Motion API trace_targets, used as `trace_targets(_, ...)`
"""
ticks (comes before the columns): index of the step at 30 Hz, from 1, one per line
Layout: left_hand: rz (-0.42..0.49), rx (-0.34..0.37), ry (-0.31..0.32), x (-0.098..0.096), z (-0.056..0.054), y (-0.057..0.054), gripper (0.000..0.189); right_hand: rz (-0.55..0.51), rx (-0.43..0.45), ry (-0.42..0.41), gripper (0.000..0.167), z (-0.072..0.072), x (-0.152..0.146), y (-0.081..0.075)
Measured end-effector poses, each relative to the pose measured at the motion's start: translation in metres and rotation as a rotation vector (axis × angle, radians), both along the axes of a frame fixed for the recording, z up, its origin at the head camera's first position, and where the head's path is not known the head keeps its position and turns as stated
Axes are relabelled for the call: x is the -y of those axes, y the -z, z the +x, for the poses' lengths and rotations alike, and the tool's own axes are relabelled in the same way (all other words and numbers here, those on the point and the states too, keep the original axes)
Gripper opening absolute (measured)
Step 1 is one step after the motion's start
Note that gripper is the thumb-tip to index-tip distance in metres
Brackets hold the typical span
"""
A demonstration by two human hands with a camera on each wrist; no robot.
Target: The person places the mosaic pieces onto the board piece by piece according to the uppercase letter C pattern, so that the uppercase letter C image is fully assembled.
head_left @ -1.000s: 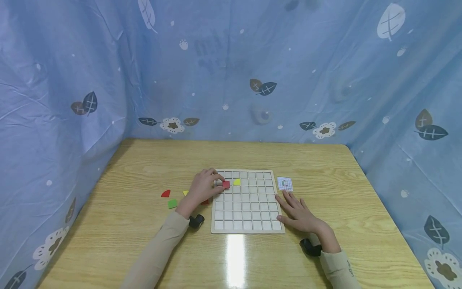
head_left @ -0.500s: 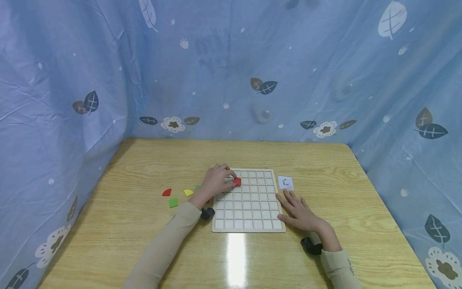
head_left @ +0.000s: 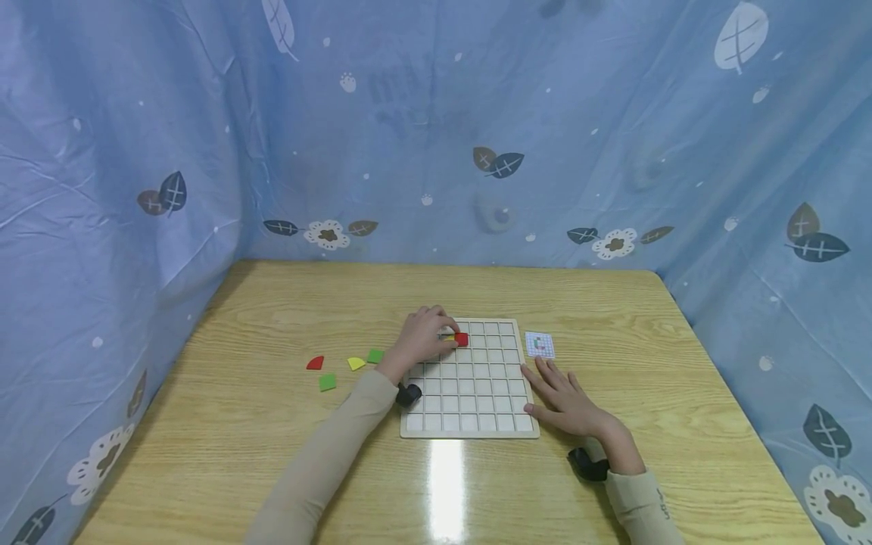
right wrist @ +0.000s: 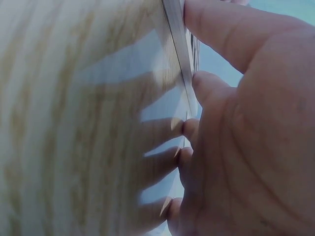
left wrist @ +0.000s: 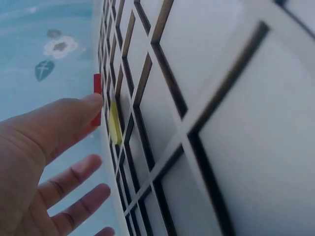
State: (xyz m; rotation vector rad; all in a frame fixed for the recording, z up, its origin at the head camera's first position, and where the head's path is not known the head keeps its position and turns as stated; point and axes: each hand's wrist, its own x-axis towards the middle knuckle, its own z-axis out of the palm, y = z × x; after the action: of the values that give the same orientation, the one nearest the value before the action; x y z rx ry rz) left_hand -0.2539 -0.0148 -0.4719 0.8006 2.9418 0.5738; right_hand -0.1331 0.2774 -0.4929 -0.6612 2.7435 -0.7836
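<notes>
wood table [head_left: 599, 303] | left hand [head_left: 422, 337] — thumb and finger pinching red tile [head_left: 462, 340] over grid [head_left: 487, 409] | right hand [head_left: 564, 402] — fingers spread, at grid's right edge

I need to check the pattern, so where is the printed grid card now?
In the head view, the printed grid card lies on the table right of the white grid board, just beyond the right hand.

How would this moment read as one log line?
left hand: pinches red piece at grid board; right hand: at board's right edge; yellow piece: on board; patterned card: right of board
</notes>
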Motion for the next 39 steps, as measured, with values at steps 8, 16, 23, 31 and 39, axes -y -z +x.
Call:
trace_targets(8,-0.032,-0.008,-0.001,-0.006,-0.001,0.002,0.025,0.000,0.017,0.003,0.068,-0.001,-0.001,0.002)
trace_targets(16,-0.033,-0.012,-0.002,-0.008,-0.001,0.004,0.025,-0.011,0.016,0.004,0.068,-0.001,-0.001,0.002)
trace_targets(23,-0.031,-0.010,0.007,-0.008,0.001,0.005,0.027,-0.002,0.011,0.007,0.068,0.000,-0.001,0.002)
trace_targets(31,0.000,0.004,-0.005,-0.005,0.005,0.003,0.029,-0.008,0.014,0.008,0.068,0.002,0.001,-0.001)
trace_targets(39,0.072,-0.019,-0.026,0.004,0.010,-0.003,0.030,-0.005,0.007,0.010,0.068,0.001,0.000,-0.001)
